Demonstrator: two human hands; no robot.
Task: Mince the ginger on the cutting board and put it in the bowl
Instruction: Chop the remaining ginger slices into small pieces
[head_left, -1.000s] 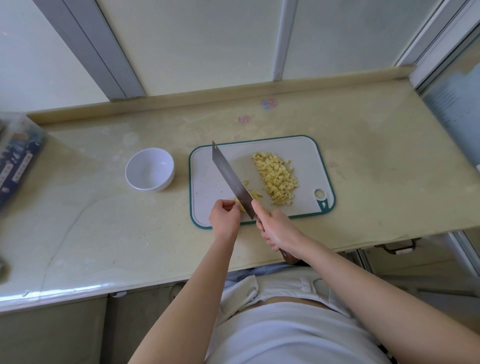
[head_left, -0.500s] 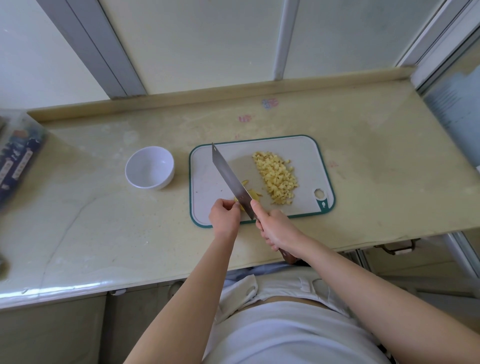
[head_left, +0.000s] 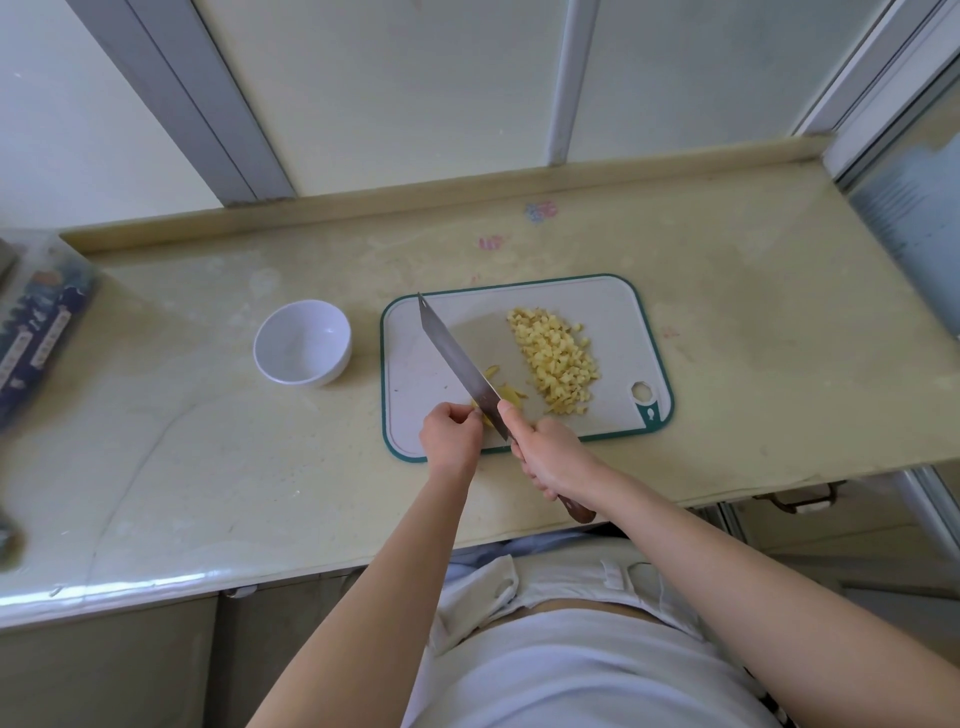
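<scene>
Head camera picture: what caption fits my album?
Left hand pinches yellow ginger, right hand slices it with a steel knife on a green-rimmed white cutting board.

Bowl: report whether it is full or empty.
Empty: the bowl shows a bare white inside; the diced ginger lies on the cutting board.

A home kitchen: worn countertop (head_left: 727, 322), cutting board (head_left: 613, 312), bowl (head_left: 301, 345), knife (head_left: 457, 358).

The labels on the box (head_left: 44, 332) are too blurred to read.
</scene>
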